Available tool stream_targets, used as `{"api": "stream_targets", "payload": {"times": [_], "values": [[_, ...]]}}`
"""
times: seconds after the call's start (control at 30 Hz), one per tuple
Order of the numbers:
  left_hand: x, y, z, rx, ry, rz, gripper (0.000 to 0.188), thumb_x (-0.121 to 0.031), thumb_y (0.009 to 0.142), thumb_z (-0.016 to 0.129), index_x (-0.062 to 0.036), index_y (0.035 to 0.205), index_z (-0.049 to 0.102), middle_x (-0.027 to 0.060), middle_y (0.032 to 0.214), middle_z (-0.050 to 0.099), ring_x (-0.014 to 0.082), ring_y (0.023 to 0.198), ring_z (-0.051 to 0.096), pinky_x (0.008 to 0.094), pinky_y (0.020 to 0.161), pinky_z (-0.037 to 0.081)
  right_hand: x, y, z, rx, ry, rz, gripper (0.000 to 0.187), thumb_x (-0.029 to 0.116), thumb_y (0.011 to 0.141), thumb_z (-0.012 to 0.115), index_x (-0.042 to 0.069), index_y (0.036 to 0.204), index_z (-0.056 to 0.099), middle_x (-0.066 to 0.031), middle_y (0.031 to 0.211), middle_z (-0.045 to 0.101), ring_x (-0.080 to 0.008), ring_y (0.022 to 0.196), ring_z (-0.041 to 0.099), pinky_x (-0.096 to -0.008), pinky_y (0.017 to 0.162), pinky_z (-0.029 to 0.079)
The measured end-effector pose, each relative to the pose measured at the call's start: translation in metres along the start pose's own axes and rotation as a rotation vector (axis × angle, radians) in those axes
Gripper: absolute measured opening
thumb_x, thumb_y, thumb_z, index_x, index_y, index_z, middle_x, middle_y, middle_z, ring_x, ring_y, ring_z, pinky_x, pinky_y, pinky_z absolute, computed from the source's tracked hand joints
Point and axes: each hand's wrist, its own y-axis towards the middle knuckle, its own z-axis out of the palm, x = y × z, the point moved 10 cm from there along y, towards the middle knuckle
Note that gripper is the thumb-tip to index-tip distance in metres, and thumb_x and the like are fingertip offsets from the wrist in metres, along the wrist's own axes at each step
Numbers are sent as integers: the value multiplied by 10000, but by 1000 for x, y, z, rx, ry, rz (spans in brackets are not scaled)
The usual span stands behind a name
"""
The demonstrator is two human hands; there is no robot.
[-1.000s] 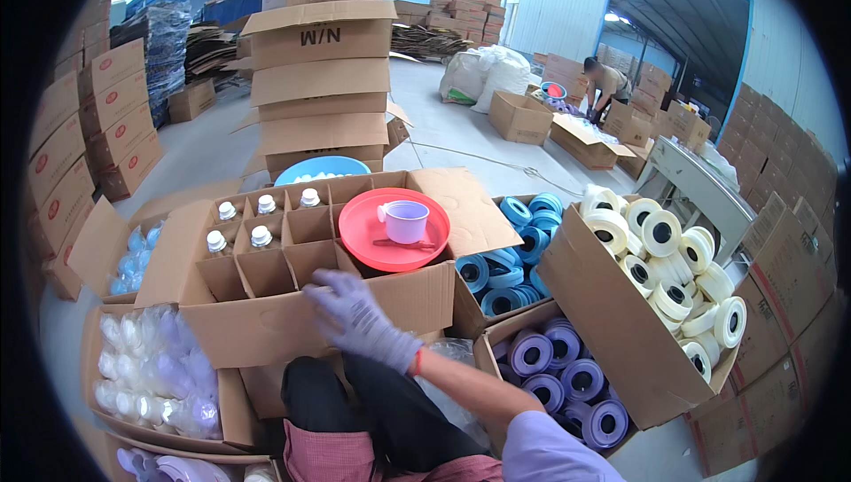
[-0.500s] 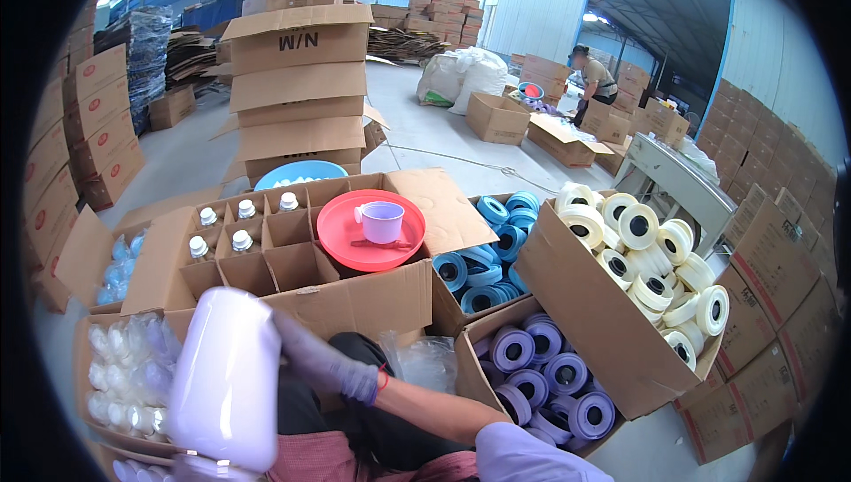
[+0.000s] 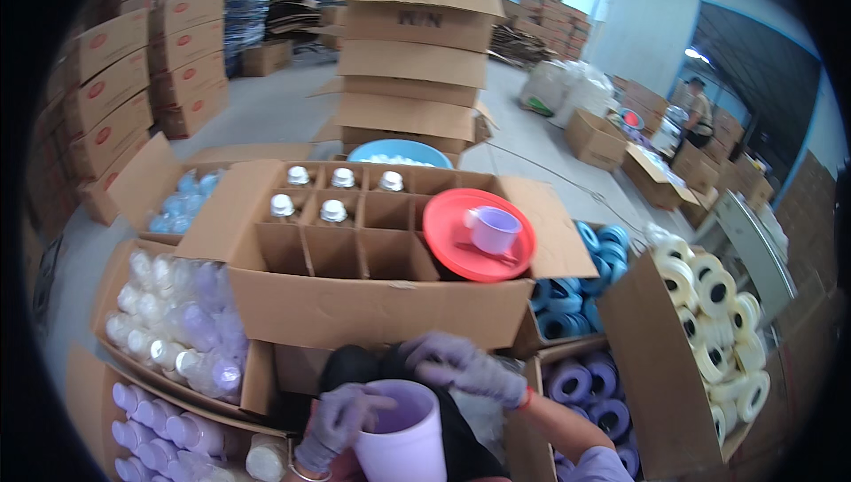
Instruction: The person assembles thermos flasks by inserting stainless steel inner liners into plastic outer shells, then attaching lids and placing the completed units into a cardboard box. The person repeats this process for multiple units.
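Two-handed, working around a lilac tub (image 3: 403,451), mouth up, just this side of a divided box (image 3: 377,313): resting the left hand (image 3: 344,422) against the tub's left rim, stretching a finger over the opening, but being unable to tell whether pinching the wall; holding the right hand (image 3: 463,368) near the far rim, fingers loosely parted. Facing five bottles (image 3: 332,211) inside the box and a red dish (image 3: 445,227) lying on top, bearing a lilac cup (image 3: 496,232).
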Motion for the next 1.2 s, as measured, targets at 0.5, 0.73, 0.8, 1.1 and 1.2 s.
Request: {"api": "stream_targets", "payload": {"times": [0.5, 0.73, 0.8, 1.1, 1.2], "values": [[92, 4, -31, -322, -485, -228, 439, -290, 1015, 492, 100, 1119, 663, 176, 863, 725, 222, 738, 690, 333, 746, 549, -155, 355, -28, 66, -994, 237, 514, 382, 826, 689, 92, 1236, 577, -208, 1129, 659, -384, 1062, 658, -485, 887, 537], [91, 102, -109, -482, -644, -104, 606, -417, 1005, 502, -46, 1474, 398, 107, 1408, 504, 276, 1127, 613, 427, 910, 554, -57, 355, -75, -75, -1034, 23, 492, 402, 811, 667, 94, 1190, 602, -215, 1112, 643, -389, 1066, 626, -461, 904, 512], [88, 132, -133, -589, -720, -247, 493, -398, 1053, 428, -74, 1424, 447, 59, 1379, 527, 237, 1201, 576, 383, 963, 533, 10, 344, -83, -148, -1091, -200, 497, 431, 798, 680, 98, 1159, 603, -203, 1082, 616, -384, 1052, 600, -468, 907, 483], [75, 175, -115, -72, -1143, -5, 728, -653, 992, 354, -149, 1517, 350, 76, 1494, 448, 256, 1349, 467, 424, 1150, 367, 197, 121, -20, -359, -1173, -1117, 407, 314, 734, 680, 35, 1023, 614, -128, 882, 546, -285, 815, 545, -442, 760, 452], [68, 165, -98, -122, -1125, 5, 679, -590, 1007, 400, -115, 1493, 387, 77, 1466, 481, 255, 1319, 490, 423, 1132, 385, 163, 57, -11, -426, -1215, -1143, 503, 304, 767, 681, 48, 1190, 587, -142, 1020, 560, -322, 916, 573, -500, 880, 466]]}}
